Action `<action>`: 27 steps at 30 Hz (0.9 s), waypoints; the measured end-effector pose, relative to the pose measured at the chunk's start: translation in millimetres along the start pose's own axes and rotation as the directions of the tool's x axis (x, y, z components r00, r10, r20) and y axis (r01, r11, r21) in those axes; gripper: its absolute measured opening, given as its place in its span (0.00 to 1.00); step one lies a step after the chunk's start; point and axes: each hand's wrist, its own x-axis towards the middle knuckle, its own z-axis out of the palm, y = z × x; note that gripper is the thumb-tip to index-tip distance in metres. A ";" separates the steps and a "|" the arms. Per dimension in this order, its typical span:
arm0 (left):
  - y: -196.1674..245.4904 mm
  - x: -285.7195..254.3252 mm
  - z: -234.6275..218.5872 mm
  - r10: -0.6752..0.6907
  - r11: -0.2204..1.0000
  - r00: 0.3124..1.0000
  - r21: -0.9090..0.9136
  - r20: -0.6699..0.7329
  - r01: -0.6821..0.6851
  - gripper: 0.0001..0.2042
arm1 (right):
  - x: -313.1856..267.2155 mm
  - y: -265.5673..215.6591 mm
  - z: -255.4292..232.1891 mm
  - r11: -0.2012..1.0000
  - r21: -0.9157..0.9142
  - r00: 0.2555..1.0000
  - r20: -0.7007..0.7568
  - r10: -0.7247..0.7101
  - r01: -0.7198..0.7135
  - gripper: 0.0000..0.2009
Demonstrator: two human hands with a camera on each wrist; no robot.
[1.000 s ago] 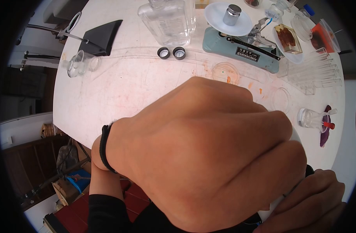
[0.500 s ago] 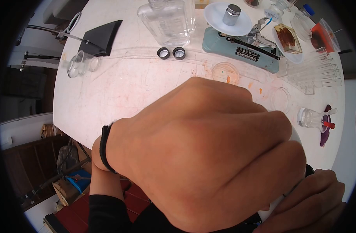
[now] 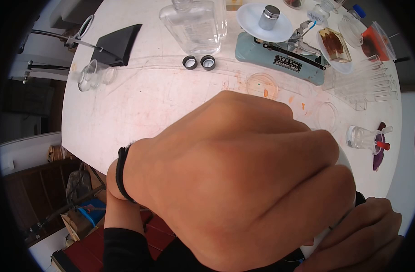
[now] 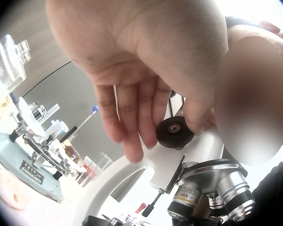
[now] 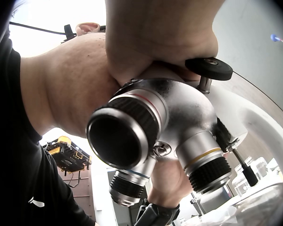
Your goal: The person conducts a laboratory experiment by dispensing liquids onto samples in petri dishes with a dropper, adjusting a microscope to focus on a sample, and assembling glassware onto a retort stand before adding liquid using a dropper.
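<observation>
My left hand (image 3: pixel 232 177), with a black band at its wrist, fills the middle of the head view, knuckles up. In the left wrist view its fingers (image 4: pixel 127 106) hang downward, and the thumb and forefinger pinch a black knurled knob (image 4: pixel 167 138). This knob sits on a white microscope (image 4: pixel 104 188), just above the objective turret (image 5: pixel 191 106). Several metal objectives (image 5: pixel 203 153) point down from the turret. At the lower right of the head view, my right hand (image 3: pixel 364 235) is bent at the knuckles. In the right wrist view, the turret hides its fingers.
A teal balance (image 3: pixel 284 59) bears a metal weight (image 3: pixel 269 18). Left of it stand a clear bottle (image 3: pixel 191 29) and two black caps (image 3: pixel 190 62). A petri dish (image 3: pixel 262 86), a flask (image 3: pixel 361 138) and a rack of test tubes (image 3: pixel 366 86) are also there.
</observation>
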 end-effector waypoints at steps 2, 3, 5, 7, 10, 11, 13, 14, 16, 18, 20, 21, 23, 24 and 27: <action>1.2 0.6 0.1 -0.005 1.000 1.000 0.018 0.011 0.005 0.18 | 0.5 -1.4 0.0 1.000 0.001 1.000 0.000 -0.002 0.002 0.40; 2.2 0.4 0.8 -0.022 1.000 1.000 0.002 0.001 0.022 0.18 | 0.7 -2.0 0.0 1.000 0.002 1.000 0.000 -0.002 0.002 0.40; 1.1 -0.2 1.0 -0.038 0.999 0.999 -0.013 -0.008 0.038 0.19 | 1.1 -3.0 0.2 1.000 0.003 1.000 0.001 -0.004 0.004 0.40; -5.1 -1.3 -0.1 0.061 0.998 0.998 0.016 0.011 -0.061 0.21 | 2.8 -4.6 -0.4 1.000 -0.002 1.000 0.005 -0.013 0.013 0.40; -6.0 -1.2 -9.4 0.090 0.994 0.993 0.053 0.077 -0.094 0.23 | 7.4 -13.0 -1.2 0.999 -0.027 0.999 0.018 -0.038 0.038 0.40; -3.8 -1.5 -14.1 0.096 0.994 0.992 0.046 0.085 -0.100 0.23 | 7.2 -18.5 3.6 0.999 -0.035 0.999 0.010 -0.038 0.039 0.40; -1.7 0.0 -23.6 0.102 0.972 0.976 0.191 0.194 -0.140 0.22 | 14.1 -30.2 7.9 0.997 -0.062 0.998 0.027 -0.053 0.055 0.41; -1.2 -1.1 -27.0 0.118 0.970 0.975 0.190 0.188 -0.154 0.22 | 17.8 -36.4 10.3 0.995 -0.076 0.998 0.035 -0.058 0.061 0.41; -3.9 -5.3 -30.9 0.067 0.981 0.959 0.158 0.277 -0.114 0.21 | 28.0 -49.7 13.9 0.991 -0.107 0.995 0.068 -0.079 0.086 0.41; -6.1 -6.6 -30.9 0.096 0.974 0.952 0.170 0.291 -0.150 0.19 | 36.1 -63.4 18.7 0.983 -0.141 0.989 0.099 -0.108 0.121 0.41; -3.9 -7.8 -30.3 0.080 0.975 0.952 0.176 0.295 -0.137 0.17 | 43.6 -85.8 28.5 0.974 -0.174 0.985 0.123 -0.123 0.143 0.41; -2.7 -8.2 -30.0 0.084 0.970 0.953 0.194 0.291 -0.145 0.17 | 37.1 -81.8 38.5 0.958 -0.236 0.984 -0.042 -0.175 0.161 0.45; -2.4 -9.6 -27.9 0.108 0.963 0.955 0.208 0.275 -0.169 0.17 | 20.4 -89.6 52.5 0.905 -0.425 0.938 -0.315 -0.146 -0.002 0.51; -2.7 -10.2 -26.6 0.116 0.957 0.958 0.229 0.261 -0.178 0.17 | 11.9 -102.3 57.3 0.834 -0.523 0.899 -0.431 -0.080 -0.177 0.54; -3.7 -11.2 -26.8 0.147 0.948 0.955 0.238 0.257 -0.210 0.17 | -17.7 -113.7 67.0 0.873 -0.365 0.787 -0.617 0.033 -0.323 0.54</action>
